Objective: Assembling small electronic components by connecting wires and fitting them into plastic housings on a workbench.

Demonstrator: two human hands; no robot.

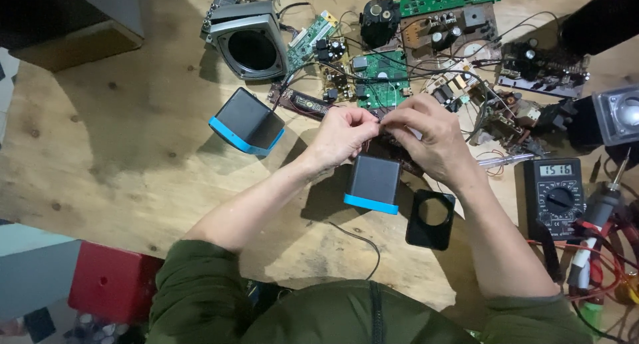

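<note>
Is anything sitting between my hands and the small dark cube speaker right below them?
Nothing visible does. The left hand and right hand hover just above the cube speaker, pinching thin wires together.

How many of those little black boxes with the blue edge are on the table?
2. One black box with a blue edge lies tilted on the left, apart from the hands. The other box stands just below the left hand and right hand. More might hide among the circuit boards.
</note>
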